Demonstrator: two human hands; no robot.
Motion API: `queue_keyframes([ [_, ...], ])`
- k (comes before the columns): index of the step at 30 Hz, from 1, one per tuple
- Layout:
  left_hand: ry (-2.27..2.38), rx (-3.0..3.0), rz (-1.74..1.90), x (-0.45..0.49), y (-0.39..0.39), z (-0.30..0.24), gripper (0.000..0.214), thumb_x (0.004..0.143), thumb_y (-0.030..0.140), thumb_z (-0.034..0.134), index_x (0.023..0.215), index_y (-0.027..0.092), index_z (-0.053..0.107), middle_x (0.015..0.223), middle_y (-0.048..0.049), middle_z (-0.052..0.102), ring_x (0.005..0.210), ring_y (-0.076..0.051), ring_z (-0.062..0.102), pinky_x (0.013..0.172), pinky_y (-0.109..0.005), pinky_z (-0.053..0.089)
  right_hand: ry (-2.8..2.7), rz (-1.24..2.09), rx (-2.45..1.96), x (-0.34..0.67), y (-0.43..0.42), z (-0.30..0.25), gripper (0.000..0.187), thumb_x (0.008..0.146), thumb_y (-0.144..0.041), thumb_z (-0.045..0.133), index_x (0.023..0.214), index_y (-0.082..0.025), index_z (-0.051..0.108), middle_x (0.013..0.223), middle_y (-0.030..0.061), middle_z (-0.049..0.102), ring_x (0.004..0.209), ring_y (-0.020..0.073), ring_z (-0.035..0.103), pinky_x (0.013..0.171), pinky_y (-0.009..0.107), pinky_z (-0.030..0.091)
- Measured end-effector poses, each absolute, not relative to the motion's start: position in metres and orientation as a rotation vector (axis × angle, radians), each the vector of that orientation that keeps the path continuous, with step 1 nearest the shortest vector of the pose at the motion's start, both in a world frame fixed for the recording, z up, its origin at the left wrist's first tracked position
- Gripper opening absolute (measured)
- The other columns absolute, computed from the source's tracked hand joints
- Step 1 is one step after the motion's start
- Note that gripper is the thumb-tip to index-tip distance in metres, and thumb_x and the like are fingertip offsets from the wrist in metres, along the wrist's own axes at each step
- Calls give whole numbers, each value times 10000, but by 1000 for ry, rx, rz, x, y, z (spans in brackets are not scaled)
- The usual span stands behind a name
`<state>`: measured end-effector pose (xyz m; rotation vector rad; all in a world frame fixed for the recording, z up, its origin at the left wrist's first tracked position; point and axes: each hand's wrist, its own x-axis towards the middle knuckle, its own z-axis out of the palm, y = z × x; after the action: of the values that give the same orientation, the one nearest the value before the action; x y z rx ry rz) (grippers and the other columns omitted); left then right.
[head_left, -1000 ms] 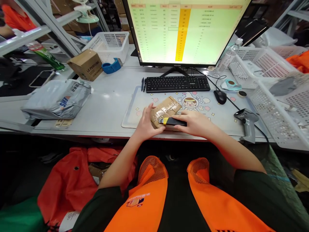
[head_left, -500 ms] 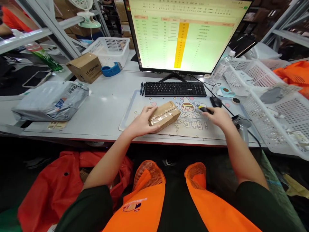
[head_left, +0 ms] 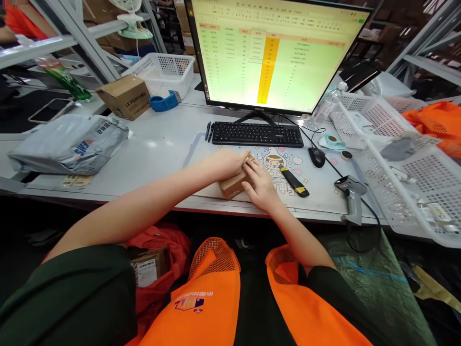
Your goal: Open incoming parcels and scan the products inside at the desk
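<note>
A small brown cardboard box (head_left: pixel 232 186) sits on the printed desk mat (head_left: pixel 201 192), mostly covered by my hands. My left hand (head_left: pixel 227 164) reaches over its top, with the fingers curled at the far edge. From the right, my right hand (head_left: pixel 260 186) grips the box's side and top edge, its fingertips meeting the left hand's. Whether a flap is pinched between them is hidden. Just right of my right hand, a black and yellow utility knife (head_left: pixel 293 181) lies on the mat, blade end pointing away to the left.
Behind the mat stand a keyboard (head_left: pixel 257 134) and a monitor (head_left: pixel 259 53). To the right are a mouse (head_left: pixel 317 157), a barcode scanner (head_left: pixel 351 194) and white baskets (head_left: pixel 392 192). A grey parcel (head_left: pixel 68 146) and a perfume carton (head_left: pixel 126 98) occupy the left.
The utility knife has left my right hand and now lies on the mat. My right hand has moved left onto the box, and my left hand has shifted over its top.
</note>
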<state>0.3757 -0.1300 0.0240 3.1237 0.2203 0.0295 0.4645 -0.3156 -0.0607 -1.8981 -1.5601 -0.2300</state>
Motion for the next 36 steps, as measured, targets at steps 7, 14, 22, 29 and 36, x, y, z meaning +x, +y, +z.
queue_keyframes([
  [7,228,3038,-73,383,-97,31,548,967,324,480,1483,176,593,984,-156,785,832,-344,740,817,-422,549,-1520,-245,-1978,451,-313,-74,533,1104,-361,396,1578,-165,540,1679,148,457,1618,304,321,1256,505,351],
  [14,297,2496,38,382,-35,-2,565,914,375,480,1426,267,694,1233,-73,794,950,-237,745,804,-312,588,-1675,-84,-2059,470,-300,-28,378,1044,-430,605,1332,-212,717,1517,156,615,1456,357,499,1159,551,336],
  [22,197,2587,626,345,-73,-21,419,966,416,497,1178,198,785,1183,-125,772,1120,-283,706,1014,-466,578,-2021,-106,-1833,481,-284,-2,541,908,-477,814,1337,-175,683,1278,178,687,1225,355,581,1106,536,399],
  [29,194,2621,455,308,-103,-14,480,1040,509,418,1212,235,772,1354,-107,728,1257,-309,675,1113,-502,535,-1650,-487,-1833,471,-332,-79,263,1024,-312,533,1124,-270,772,1159,126,727,1135,302,663,983,484,474],
  [36,482,2664,338,311,-143,-9,677,860,670,685,1322,176,691,1565,-168,531,1321,-428,593,1178,-611,444,-1707,-373,-1765,459,-356,-43,312,1036,-328,530,1195,-214,774,1189,141,753,1152,303,691,1019,480,540],
])
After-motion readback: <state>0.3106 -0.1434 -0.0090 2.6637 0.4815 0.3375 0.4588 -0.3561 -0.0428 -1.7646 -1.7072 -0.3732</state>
